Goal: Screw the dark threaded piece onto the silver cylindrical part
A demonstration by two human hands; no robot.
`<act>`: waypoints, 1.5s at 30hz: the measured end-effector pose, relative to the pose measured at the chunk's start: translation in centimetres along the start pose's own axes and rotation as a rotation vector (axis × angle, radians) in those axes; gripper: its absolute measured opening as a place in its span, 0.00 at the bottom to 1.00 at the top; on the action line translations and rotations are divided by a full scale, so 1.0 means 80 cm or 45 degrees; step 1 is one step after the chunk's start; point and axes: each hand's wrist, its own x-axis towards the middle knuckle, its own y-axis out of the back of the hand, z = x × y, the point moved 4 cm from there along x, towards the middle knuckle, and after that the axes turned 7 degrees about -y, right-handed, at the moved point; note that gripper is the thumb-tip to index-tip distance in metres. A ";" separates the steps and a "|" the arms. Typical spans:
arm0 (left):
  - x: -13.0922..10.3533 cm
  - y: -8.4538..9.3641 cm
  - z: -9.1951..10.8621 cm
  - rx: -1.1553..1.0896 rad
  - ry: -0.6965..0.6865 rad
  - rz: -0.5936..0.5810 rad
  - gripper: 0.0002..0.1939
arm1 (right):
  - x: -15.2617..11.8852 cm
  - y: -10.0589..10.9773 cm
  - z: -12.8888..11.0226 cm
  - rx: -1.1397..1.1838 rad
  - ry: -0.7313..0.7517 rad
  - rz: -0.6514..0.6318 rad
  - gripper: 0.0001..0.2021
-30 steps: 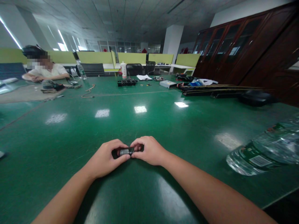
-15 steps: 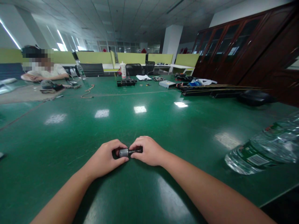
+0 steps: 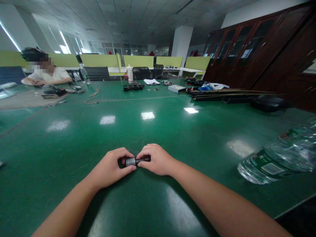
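Note:
A small silver cylinder with a dark ridged shaft, which looks like a small motor [image 3: 130, 162], lies sideways low over the green table [image 3: 158, 131], in front of me. My left hand [image 3: 112, 168] curls around the silver body, thumb on the near side and fingers on the far side. From the right, my right hand [image 3: 156, 160] pinches the dark shaft close to where it meets the body. The far end of the shaft runs into the right palm. I cannot tell whether the part touches the tabletop.
A large clear water bottle [image 3: 274, 164] lies on its side at the right. Dark metal strips [image 3: 222, 95], a silver box [image 3: 176, 88], a black part [image 3: 133, 87] and a white bottle [image 3: 129, 74] are farther back. A person [image 3: 46, 74] sits at the far left.
Both hands keep nearly the same place and grip. The right fingertips sit very slightly closer to the silver body.

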 end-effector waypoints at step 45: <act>-0.004 0.009 -0.005 0.046 -0.039 0.016 0.10 | -0.001 0.005 0.001 -0.003 -0.053 0.037 0.06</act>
